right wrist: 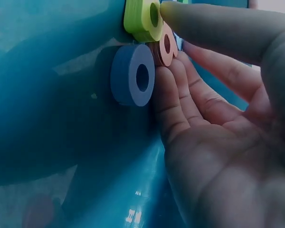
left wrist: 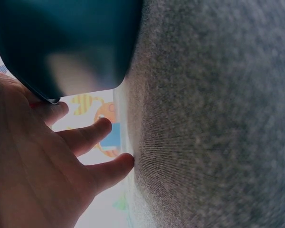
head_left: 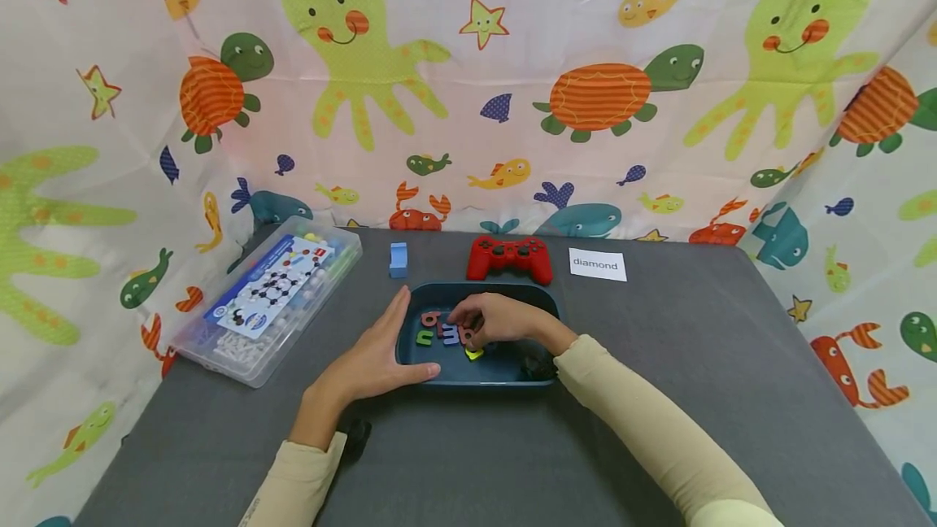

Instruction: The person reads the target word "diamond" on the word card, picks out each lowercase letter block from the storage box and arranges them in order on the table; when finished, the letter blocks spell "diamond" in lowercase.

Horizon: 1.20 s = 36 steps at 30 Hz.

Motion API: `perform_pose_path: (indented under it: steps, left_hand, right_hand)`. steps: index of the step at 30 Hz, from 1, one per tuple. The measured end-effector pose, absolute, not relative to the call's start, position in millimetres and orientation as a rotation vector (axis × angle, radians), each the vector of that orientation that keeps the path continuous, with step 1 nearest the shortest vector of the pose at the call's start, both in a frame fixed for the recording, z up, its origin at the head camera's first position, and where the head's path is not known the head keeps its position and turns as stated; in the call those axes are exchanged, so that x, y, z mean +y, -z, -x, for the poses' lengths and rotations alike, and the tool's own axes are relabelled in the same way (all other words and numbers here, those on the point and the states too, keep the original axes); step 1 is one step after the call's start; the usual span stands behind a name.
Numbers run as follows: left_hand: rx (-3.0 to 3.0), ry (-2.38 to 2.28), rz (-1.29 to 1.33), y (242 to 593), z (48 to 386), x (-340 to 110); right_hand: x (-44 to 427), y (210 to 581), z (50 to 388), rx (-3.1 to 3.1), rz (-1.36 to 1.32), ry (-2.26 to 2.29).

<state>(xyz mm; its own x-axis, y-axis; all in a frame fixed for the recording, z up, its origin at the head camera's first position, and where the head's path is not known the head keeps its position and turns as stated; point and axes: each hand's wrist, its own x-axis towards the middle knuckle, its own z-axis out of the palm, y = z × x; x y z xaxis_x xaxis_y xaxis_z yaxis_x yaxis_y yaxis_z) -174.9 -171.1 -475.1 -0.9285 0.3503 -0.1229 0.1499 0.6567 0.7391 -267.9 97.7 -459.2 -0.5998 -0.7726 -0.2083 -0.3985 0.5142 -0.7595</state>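
My left hand (head_left: 376,352) rests at the left side of a dark blue tray (head_left: 483,384), fingers extended along its side and thumb over the near rim. The left wrist view shows its spread fingers (left wrist: 109,173) beside the tray wall (left wrist: 76,47). Inside the tray, my right hand (head_left: 505,320) reaches among small letters, thumb and index finger apart. Its thumb touches or nearly touches a yellow-green letter (right wrist: 145,19); the other fingers lie by a reddish letter (right wrist: 166,45). A blue round letter (right wrist: 133,76) is close by. A green n (head_left: 424,337) and blue m (head_left: 450,335) lie left of them.
A clear plastic case (head_left: 271,299) of molecule-model parts lies at the left. Behind the tray are a light blue block (head_left: 398,259), a red game controller (head_left: 510,259) and a white card (head_left: 597,264) reading "diamond". A sea-animal-patterned curtain (head_left: 454,104) surrounds the grey table (head_left: 695,332).
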Motion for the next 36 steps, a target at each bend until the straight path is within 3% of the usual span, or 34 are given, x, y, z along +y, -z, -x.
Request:
perform_pose_path:
  steps: [25, 36]
  left_hand:
    - [2.603, -1.146, -0.394, 476.6, 175.5, -166.2]
    - [2.621, -1.143, -0.381, 475.3, 174.1, -168.7]
  right_hand:
    - [105.1, 461.5, 271.7, 2.214, 1.029, 0.886]
    - [104.8, 447.6, 271.8, 2.146, 0.926, 1.06]
